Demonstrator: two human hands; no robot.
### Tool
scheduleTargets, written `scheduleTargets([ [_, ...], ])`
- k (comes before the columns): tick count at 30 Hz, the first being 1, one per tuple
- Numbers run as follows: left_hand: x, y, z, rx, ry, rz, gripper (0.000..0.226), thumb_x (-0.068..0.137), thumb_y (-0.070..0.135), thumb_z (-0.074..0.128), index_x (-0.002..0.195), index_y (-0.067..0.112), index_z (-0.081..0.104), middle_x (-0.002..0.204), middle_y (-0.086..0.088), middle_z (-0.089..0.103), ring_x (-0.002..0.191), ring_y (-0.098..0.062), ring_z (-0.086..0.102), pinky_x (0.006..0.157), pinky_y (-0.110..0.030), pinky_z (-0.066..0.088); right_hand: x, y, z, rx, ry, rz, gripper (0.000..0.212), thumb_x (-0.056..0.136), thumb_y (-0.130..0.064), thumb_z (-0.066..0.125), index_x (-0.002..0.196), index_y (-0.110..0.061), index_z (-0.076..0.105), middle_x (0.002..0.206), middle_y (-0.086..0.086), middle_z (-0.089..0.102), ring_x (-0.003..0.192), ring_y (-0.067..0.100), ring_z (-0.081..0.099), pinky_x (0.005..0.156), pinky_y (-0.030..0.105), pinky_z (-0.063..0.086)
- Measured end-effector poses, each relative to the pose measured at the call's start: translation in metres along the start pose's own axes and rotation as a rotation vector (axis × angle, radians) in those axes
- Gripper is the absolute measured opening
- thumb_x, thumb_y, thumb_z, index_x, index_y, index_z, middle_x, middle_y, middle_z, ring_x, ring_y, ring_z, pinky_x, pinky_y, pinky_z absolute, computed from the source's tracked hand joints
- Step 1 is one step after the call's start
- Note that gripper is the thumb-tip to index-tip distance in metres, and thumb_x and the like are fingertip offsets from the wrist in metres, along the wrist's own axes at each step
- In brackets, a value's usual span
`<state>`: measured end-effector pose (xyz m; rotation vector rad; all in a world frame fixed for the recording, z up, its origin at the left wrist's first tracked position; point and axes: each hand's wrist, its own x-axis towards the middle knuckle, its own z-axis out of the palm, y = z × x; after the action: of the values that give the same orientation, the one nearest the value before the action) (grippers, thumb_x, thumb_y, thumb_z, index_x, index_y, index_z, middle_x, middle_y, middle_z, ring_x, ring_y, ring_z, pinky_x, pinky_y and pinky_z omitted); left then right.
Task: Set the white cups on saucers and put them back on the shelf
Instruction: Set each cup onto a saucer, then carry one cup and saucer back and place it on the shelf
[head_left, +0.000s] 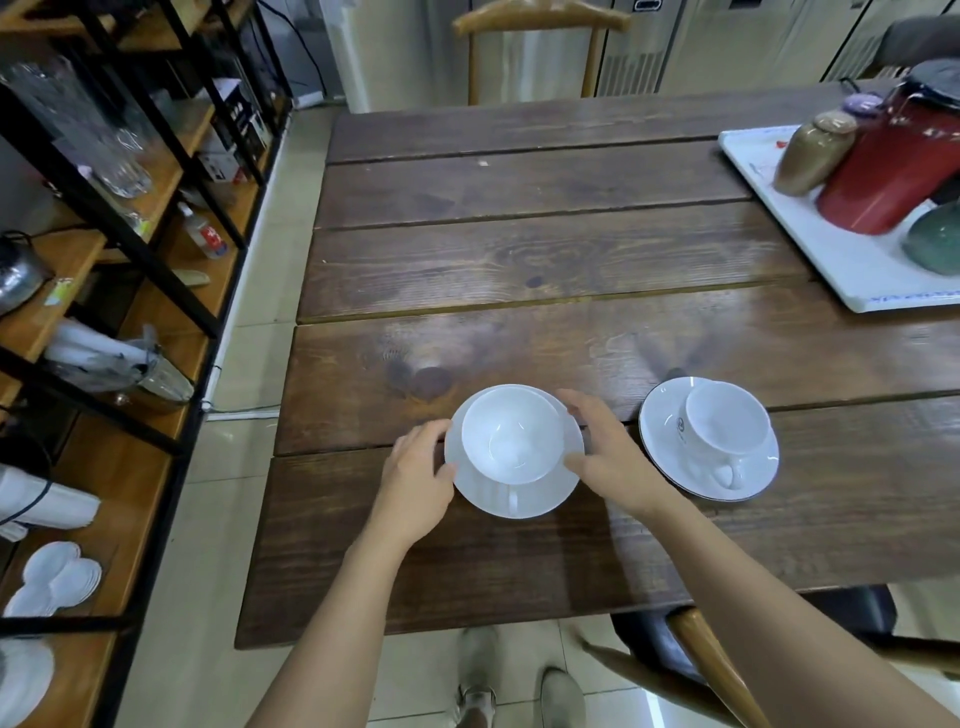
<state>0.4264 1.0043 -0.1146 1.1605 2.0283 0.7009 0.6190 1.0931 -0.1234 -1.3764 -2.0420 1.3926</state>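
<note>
Left hand (421, 467) and right hand (608, 457) curl round opposite rims of one saucer (514, 501) on the table (519, 260), steadying its white cup (511, 436), probably for a level carry to the shelf (130, 467). The second cup (727, 415) waits on the second saucer (667, 441) just beside.

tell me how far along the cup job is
Done: the left cup and right cup each sit on a saucer on the table. In hand: the left hand and right hand hold the left saucer by its rim. Left: both sets go to the shelf.
</note>
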Motion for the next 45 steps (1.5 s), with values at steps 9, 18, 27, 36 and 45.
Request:
scheduleTargets([
  [9,0.020,0.009,0.001,-0.724,-0.123,-0.515,0.060,0.080,0.037,0.070,0.129,0.009,0.048,0.130,-0.007,0.053,0.116,-0.026,0.051,0.088,-0.050,0.051,0.006,-0.008,0.010,0.262,0.199,0.358,0.064,0.076,-0.059,0.056,0.103,-0.001,0.061,0.102,0.016,0.065,0.083,0.022,0.056,0.066,0.031,0.044],
  [18,0.021,0.007,-0.008,-0.776,-0.198,-0.500,0.042,0.078,0.031,0.072,0.112,0.011,0.057,0.114,-0.005,0.059,0.107,-0.025,0.055,0.090,-0.051,0.051,0.003,-0.010,0.020,0.524,0.191,0.438,0.040,0.087,-0.033,0.060,0.104,0.002,0.053,0.102,0.009,0.060,0.086,0.020,0.060,0.078,0.039,0.051],
  [27,-0.038,-0.001,-0.046,-0.907,0.070,-0.397,0.049,0.077,0.040,0.071,0.117,0.019,0.053,0.115,-0.002,0.057,0.107,-0.026,0.057,0.087,-0.048,0.052,-0.011,-0.069,0.033,0.447,0.050,0.223,0.040,0.089,-0.038,0.056,0.113,-0.011,0.041,0.103,0.002,0.052,0.087,0.016,0.058,0.052,0.029,0.054],
  [36,-0.186,-0.053,-0.114,-1.100,0.550,-0.419,0.058,0.074,0.045,0.071,0.120,0.017,0.051,0.118,-0.005,0.062,0.101,-0.027,0.061,0.064,-0.035,0.055,-0.067,-0.163,0.127,0.385,-0.325,-0.010,0.037,0.087,-0.038,0.059,0.108,-0.012,0.043,0.099,0.001,0.055,0.084,0.015,0.061,0.049,0.029,0.056],
  [45,-0.377,-0.146,-0.181,-1.161,1.054,-0.434,0.044,0.079,0.045,0.067,0.111,0.017,0.058,0.110,-0.006,0.064,0.094,-0.025,0.062,0.067,-0.037,0.055,-0.184,-0.260,0.284,0.301,-0.712,-0.219,0.038,0.086,-0.040,0.060,0.107,-0.012,0.045,0.107,0.008,0.054,0.094,0.026,0.059,0.050,0.033,0.053],
])
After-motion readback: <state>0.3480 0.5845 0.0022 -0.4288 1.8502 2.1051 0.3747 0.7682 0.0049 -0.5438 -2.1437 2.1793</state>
